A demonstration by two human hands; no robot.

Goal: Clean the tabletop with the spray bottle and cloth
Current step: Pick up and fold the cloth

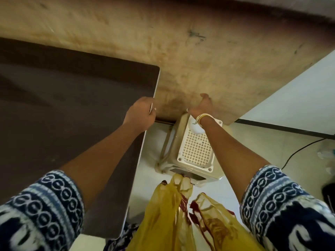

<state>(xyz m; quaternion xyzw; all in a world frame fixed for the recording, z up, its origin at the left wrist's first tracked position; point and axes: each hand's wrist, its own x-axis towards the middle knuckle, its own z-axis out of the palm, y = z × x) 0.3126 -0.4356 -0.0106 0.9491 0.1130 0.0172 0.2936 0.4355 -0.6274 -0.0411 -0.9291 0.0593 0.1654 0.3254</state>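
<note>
The dark brown tabletop (72, 109) fills the left side. My left hand (140, 115) grips its right edge just below the rounded far corner, fingers wrapped over the thin pale rim. My right hand (202, 106), with bangles at the wrist, reaches forward over the white stool (194, 151) toward the beige wall (181, 51). Its fingers are stretched out and nothing shows in it. No spray bottle or cloth is in view.
The white plastic stool with a grid seat stands on the pale floor (253, 142) between the table and the wall. A yellow scarf (181, 214) hangs down from me at the bottom centre. A black cable (299, 151) runs across the floor at right.
</note>
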